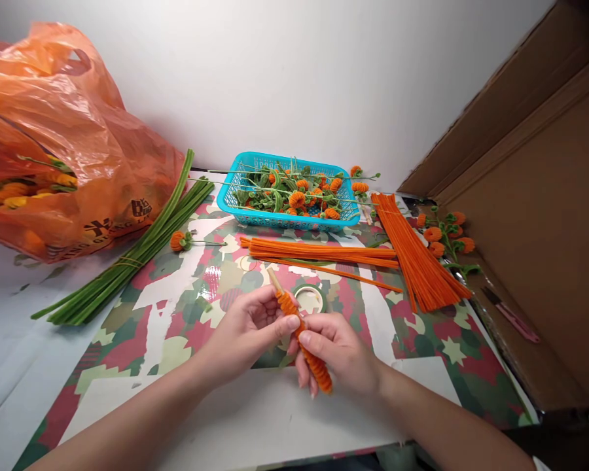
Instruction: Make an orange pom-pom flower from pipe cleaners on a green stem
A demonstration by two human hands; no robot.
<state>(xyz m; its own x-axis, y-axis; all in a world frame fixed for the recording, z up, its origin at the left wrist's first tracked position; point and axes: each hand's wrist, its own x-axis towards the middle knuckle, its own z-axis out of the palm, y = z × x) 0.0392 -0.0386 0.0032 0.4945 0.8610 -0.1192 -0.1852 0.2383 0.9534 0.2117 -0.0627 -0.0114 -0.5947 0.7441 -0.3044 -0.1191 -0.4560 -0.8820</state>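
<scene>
An orange pipe cleaner is wound in a coil (pixel 308 343) around a thin wooden stick whose bare tip (pixel 273 279) pokes out at the upper left. My left hand (pixel 248 327) pinches the upper part of the coil between thumb and fingers. My right hand (pixel 341 356) grips the lower part, with the coil's end showing below its fingers. Both hands hover just above the patterned mat (pixel 177 307) at the table's near middle.
A roll of tape (pixel 310 298) lies just behind the hands. Orange pipe cleaners (pixel 324 252) lie in bundles, green ones (pixel 142 252) at left. A blue basket (pixel 288 194) holds finished orange flowers. An orange plastic bag (pixel 53 144) sits far left, cardboard (pixel 535 216) at right.
</scene>
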